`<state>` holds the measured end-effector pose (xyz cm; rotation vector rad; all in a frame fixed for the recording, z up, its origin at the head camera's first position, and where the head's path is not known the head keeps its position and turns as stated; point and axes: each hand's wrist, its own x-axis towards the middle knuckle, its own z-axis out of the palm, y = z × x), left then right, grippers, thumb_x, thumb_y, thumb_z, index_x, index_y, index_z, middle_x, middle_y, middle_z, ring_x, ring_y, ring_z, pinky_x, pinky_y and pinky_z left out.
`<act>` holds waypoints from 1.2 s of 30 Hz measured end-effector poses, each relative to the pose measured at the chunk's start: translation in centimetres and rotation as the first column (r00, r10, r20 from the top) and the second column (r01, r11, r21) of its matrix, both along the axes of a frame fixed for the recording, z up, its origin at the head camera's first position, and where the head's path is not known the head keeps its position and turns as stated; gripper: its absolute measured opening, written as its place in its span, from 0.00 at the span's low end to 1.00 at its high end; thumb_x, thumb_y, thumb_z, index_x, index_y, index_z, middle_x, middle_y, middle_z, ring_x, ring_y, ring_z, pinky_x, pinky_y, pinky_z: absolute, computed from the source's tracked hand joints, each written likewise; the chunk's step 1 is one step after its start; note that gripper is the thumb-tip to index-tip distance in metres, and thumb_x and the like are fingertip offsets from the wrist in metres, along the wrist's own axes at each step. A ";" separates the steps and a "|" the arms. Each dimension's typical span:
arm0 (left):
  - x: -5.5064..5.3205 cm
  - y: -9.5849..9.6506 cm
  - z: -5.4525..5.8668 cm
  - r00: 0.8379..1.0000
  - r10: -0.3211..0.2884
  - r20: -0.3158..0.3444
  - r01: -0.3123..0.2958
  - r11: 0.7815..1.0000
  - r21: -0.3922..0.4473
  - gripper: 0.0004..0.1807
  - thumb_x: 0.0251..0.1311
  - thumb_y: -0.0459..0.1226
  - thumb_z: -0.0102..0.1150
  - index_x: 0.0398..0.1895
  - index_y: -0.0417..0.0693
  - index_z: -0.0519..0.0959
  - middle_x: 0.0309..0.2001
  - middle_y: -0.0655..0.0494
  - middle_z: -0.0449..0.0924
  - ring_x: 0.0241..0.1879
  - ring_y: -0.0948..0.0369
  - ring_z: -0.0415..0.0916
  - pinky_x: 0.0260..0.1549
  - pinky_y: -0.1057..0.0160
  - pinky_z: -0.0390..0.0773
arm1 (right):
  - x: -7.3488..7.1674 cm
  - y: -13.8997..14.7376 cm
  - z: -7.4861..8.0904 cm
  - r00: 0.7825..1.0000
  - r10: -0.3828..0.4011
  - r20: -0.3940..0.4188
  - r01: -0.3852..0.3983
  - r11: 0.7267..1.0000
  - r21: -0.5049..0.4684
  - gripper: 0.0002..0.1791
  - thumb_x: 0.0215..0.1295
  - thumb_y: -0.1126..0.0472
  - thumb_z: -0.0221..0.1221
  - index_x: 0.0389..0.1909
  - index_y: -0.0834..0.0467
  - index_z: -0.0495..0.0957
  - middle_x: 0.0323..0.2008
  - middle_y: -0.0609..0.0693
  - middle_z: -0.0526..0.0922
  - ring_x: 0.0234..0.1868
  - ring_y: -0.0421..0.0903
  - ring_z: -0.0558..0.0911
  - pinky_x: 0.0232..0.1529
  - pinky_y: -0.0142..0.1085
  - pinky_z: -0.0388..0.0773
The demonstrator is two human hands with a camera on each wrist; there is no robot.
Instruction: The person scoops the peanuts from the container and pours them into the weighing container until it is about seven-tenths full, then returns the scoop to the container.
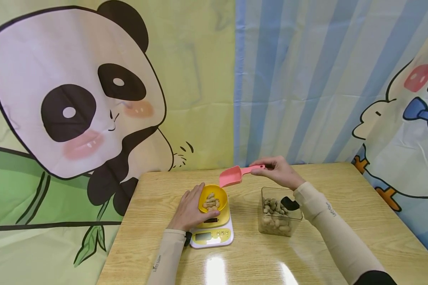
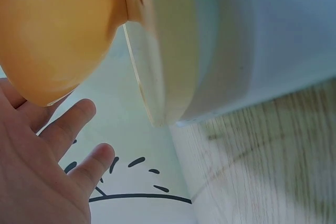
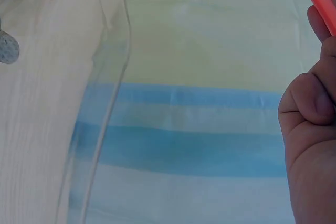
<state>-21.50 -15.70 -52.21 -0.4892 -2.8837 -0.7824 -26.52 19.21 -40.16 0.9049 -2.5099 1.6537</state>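
In the head view, my left hand holds the side of a yellow bowl, thumb in front and fingers round its left side. Several unshelled peanuts lie in the bowl, which is on a white and yellow kitchen scale. The left wrist view shows fingers against and beside the bowl's underside. My right hand pinches the handle of a pink scoop, raised just beyond the bowl's upper right. No peanuts show in the scoop.
A clear plastic container with many peanuts stands right of the scale, below my right forearm. The wooden table meets a curtain with cartoon animals at its back edge.
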 end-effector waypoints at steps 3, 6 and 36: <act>0.0 0.0 0.0 1.000 -0.002 0.001 0.002 1.000 -0.002 0.68 0.43 0.82 0.53 0.83 0.55 0.49 0.79 0.56 0.56 0.77 0.57 0.53 0.77 0.52 0.45 | 0.1 0.5 0.3 1.000 -0.010 -0.011 0.010 1.000 -0.028 0.12 0.67 0.61 0.68 0.50 0.55 0.88 0.34 0.55 0.84 0.23 0.42 0.71 0.23 0.31 0.70; -0.1 0.0 0.0 1.000 -0.003 -0.003 0.003 1.000 -0.007 0.68 0.43 0.82 0.53 0.83 0.56 0.49 0.79 0.56 0.56 0.77 0.57 0.53 0.77 0.52 0.46 | 0.3 1.1 0.5 0.999 -0.024 -0.025 0.023 0.999 -0.044 0.12 0.67 0.64 0.67 0.50 0.58 0.87 0.33 0.57 0.83 0.22 0.40 0.68 0.21 0.31 0.67; 0.2 0.2 -0.1 1.000 0.013 0.001 -0.013 1.000 0.015 0.67 0.44 0.80 0.57 0.83 0.58 0.48 0.79 0.56 0.55 0.77 0.57 0.54 0.77 0.53 0.46 | 2.8 7.2 0.0 0.985 -0.143 -0.097 0.130 0.983 -0.130 0.13 0.66 0.70 0.65 0.50 0.63 0.86 0.37 0.56 0.84 0.23 0.43 0.69 0.21 0.34 0.68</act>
